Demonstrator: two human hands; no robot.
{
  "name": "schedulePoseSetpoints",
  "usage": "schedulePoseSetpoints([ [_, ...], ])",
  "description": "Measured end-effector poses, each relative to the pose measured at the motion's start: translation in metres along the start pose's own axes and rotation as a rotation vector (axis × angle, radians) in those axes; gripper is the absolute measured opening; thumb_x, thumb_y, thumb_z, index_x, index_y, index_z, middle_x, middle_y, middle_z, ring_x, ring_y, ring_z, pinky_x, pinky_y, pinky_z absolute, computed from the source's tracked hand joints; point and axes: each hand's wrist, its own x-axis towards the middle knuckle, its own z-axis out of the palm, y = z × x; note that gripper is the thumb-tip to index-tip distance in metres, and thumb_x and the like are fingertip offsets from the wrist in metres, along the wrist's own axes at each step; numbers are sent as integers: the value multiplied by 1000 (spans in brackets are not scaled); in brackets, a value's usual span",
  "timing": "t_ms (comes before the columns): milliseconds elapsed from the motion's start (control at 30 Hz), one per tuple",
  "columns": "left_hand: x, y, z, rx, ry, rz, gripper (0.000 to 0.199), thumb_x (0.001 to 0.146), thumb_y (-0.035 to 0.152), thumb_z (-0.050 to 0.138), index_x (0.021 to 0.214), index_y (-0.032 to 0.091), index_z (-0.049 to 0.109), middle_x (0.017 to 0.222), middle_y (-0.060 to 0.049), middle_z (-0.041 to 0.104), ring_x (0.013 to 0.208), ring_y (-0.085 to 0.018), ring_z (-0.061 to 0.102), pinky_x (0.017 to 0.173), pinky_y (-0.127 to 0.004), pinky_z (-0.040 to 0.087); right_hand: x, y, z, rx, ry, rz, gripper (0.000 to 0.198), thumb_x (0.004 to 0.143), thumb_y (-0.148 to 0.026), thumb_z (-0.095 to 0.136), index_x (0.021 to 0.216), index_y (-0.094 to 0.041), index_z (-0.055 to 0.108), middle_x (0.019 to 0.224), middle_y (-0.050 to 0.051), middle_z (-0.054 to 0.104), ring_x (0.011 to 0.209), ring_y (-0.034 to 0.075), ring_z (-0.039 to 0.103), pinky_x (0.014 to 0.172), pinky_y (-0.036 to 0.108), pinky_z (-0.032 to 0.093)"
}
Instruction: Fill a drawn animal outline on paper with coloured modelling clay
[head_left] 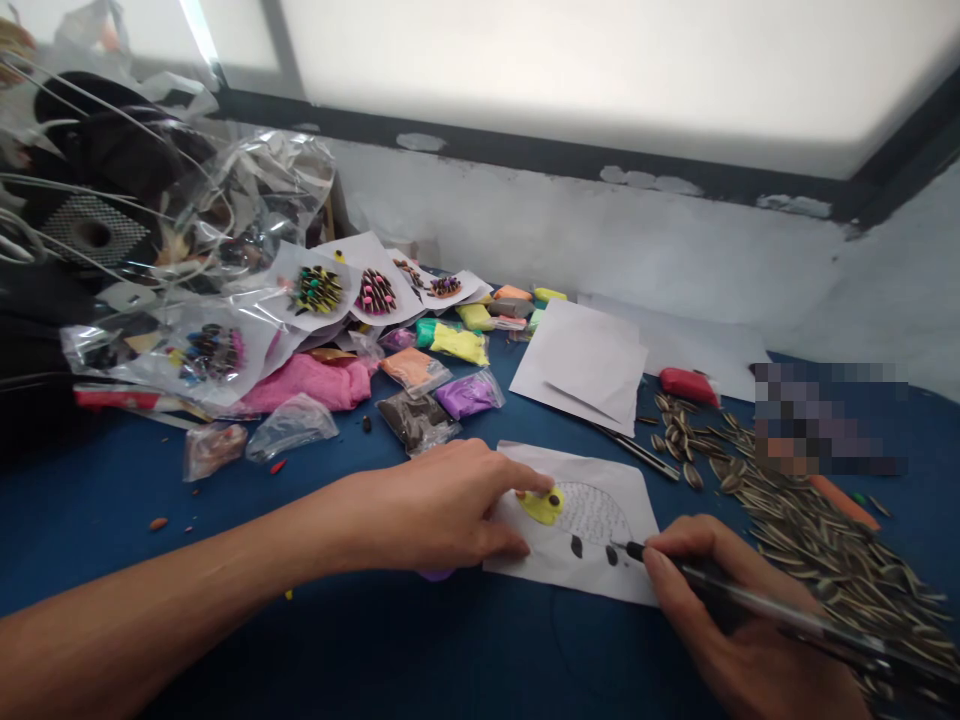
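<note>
A sheet of white paper (517,560) lies on the blue table, with a rounded outline filled with small pen marks (592,510). At the outline's left end sits a flat yellow clay piece (541,508) with a dark round dot; two dark seed-shaped pieces are below the outline. My left hand (461,505) rests at the paper's left edge, index finger stretched to the top of the yellow clay, thumb apart, its other fingers partly hidden. My right hand (739,610) is closed around a black pen (716,585), whose tip meets the outline's lower right.
Sunflower seeds (810,530) are heaped at the right, near a red clay packet (688,386). Stacked white paper (581,360) lies behind the drawing. Bagged clay, including a purple packet (469,394), and several seed-decorated sheets (319,290) occupy the back left. A window wall stands behind.
</note>
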Motion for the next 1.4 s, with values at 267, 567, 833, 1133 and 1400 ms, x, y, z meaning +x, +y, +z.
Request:
schedulePoseSetpoints([
  [267,1,0,-1,-21,-3,7,58,81,34,63,138,30,53,66,1,62,56,-13,58,58,-23,38,6,14,-10,-150,17,-75,18,84,-38,55,71,-27,62,64,-3,66,53,15,65,41,24,46],
  [567,0,0,-1,-19,3,1,57,81,34,63,137,31,53,67,1,63,57,-12,57,59,-23,37,3,8,-3,-50,36,-3,18,86,-39,53,76,-26,61,71,-2,65,64,16,64,59,27,50],
  [833,1,0,-1,-14,1,0,57,81,35,63,137,32,53,68,1,65,58,-13,57,59,-23,36,-2,-1,-1,-43,37,43,18,87,-36,52,74,-26,59,69,-2,60,63,16,60,55,26,46],
  [1133,1,-1,0,-25,5,-4,56,81,34,62,137,32,53,65,2,61,54,-11,56,56,-22,35,0,8,-4,-34,-17,1,18,83,-39,56,71,-26,59,67,-3,62,60,15,63,47,24,45],
  [1400,2,0,0,-27,13,-11,56,81,33,62,136,33,54,66,2,62,55,-12,56,55,-23,35,-2,-5,-3,-17,10,98,20,86,-38,50,72,-26,57,67,-3,59,60,15,59,49,25,44],
])
